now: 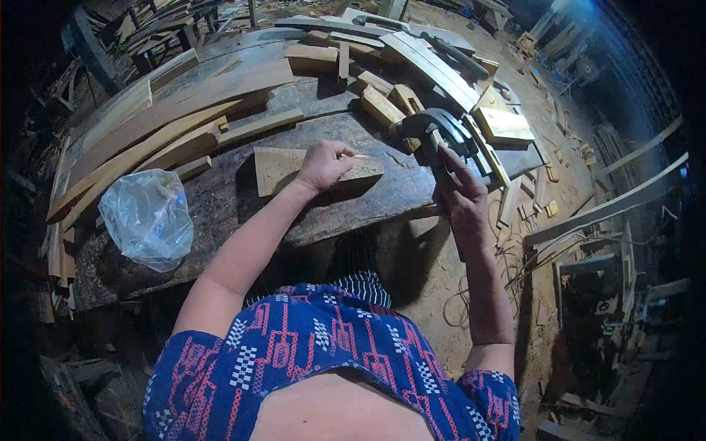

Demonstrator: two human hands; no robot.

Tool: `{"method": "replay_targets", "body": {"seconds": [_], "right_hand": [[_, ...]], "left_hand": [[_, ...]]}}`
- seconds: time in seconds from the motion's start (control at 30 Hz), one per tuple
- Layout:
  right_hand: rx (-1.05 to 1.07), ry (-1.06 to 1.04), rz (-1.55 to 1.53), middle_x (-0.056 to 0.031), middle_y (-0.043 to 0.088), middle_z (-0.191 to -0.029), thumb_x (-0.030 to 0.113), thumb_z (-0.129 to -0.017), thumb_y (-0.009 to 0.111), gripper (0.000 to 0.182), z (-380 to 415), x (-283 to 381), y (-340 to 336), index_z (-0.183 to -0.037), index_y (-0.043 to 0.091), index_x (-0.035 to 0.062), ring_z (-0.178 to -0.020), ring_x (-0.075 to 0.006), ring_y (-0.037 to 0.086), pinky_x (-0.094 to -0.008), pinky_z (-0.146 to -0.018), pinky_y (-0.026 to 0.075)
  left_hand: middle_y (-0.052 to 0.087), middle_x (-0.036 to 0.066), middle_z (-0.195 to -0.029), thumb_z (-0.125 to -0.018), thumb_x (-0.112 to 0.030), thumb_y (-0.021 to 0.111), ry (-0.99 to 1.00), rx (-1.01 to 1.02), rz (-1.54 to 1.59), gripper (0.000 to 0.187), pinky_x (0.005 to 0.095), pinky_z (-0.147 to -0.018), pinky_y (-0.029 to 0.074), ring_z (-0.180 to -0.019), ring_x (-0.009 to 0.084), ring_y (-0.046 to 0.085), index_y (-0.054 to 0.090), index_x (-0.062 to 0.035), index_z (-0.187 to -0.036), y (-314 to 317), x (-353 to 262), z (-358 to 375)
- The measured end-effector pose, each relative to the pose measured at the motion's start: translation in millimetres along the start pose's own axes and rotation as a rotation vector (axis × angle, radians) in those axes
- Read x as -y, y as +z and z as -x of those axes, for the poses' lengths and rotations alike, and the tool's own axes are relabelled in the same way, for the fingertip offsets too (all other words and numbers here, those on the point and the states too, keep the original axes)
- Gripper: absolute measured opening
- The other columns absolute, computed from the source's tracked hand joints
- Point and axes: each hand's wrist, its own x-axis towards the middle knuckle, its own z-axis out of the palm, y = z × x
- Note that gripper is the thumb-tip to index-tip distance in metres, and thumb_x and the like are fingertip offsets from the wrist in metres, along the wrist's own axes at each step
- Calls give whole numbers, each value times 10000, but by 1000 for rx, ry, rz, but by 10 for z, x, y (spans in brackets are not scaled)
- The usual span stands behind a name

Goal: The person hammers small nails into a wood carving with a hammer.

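Note:
My left hand (326, 167) rests on a wooden block (278, 163) lying on the workbench. Its thumb and fingers are pinched together around a thin pale stick (362, 156), which points right over the block's end. In my right hand (463, 195) is a hammer (432, 125), gripped by the handle and raised at the right edge of the bench. The dark hammer head is up and to the right of the block, apart from it. A crumpled clear plastic bag (149, 219) sits on the bench left of my left arm.
Long wooden boards (184, 99) lie along the bench's (323, 220) left and back. Pale planks (430, 66), short wood blocks (507, 125) and a dark clamp-like tool (456, 55) are piled at the back right. Scraps and cords (460, 301) litter the floor.

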Motion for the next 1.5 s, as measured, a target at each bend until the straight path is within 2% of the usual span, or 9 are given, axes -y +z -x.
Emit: {"method": "replay_targets", "body": {"seconds": [0.1,0.2,0.4,0.5,0.57,0.67,0.8,1.37,1.5], "right_hand": [[-5,-11,53,4,540,-805,-98,-727,414,606,-5,-66,-32,-1294,476,107,-631,-50,436,-180,-562,382],[-109,43,98,11,537,-801,-78,-774,424,553,112,-27,-31,-1295,470,102,-626,-41,435,-173,-558,374],[-235,-47,201,56,506,-662,62,-867,565,373,150,-631,-384,-1236,517,84,-518,-16,424,-157,-467,334],[-254,-7,301,-16,629,-935,64,-834,610,312,189,-861,-497,-1144,581,52,-742,-75,543,-231,-648,441],[-251,-88,419,-37,639,-927,81,-816,628,309,123,-988,-539,-1124,594,75,-739,-99,567,-250,-647,448],[-258,-166,691,-72,641,-903,111,-783,655,307,60,-1004,-529,-1086,609,119,-737,-161,602,-290,-641,460],[-297,-259,945,-75,597,-820,127,-750,663,298,-11,-1170,-552,-1042,611,161,-717,-269,596,-344,-609,460],[-282,-59,1057,-103,530,-842,97,-750,643,310,-235,-1027,-226,-1055,592,111,-723,-281,563,-371,-626,450],[-243,9,1041,-112,526,-861,85,-751,644,326,-246,-979,-220,-1071,582,89,-775,-279,552,-358,-661,447]], "left_hand": [[643,191,-787,-684,-223,626,-21,-17,-92,228,340,-680,500,-731,293,645,690,-46,-813,-2,-61,-16],[658,115,-723,-724,-180,642,-100,0,-145,186,284,-622,476,-665,164,626,681,-21,-813,-18,16,-158],[646,169,-793,-688,-218,577,34,-56,-267,199,383,-708,493,-761,321,630,688,-75,-771,-144,115,-419],[644,170,-823,-710,-211,569,-30,-80,-344,197,398,-711,493,-782,328,621,680,-70,-788,-157,151,-291],[626,157,-793,-744,-227,587,192,-160,-522,187,383,-663,475,-755,307,611,663,-59,-774,-162,179,-210],[606,140,-801,-775,-239,573,176,-47,-623,193,410,-699,487,-770,314,605,636,-62,-734,-177,115,-130],[577,126,-747,-785,-240,572,256,-37,-578,205,401,-671,483,-727,305,596,617,-60,-698,-232,98,-13],[516,101,-621,-738,-171,676,263,150,-425,167,333,-502,412,-554,248,528,619,-15,-725,-426,-157,60],[541,105,-650,-739,-159,673,89,149,-255,156,309,-518,412,-558,219,530,641,-11,-777,-467,-145,10]]}}
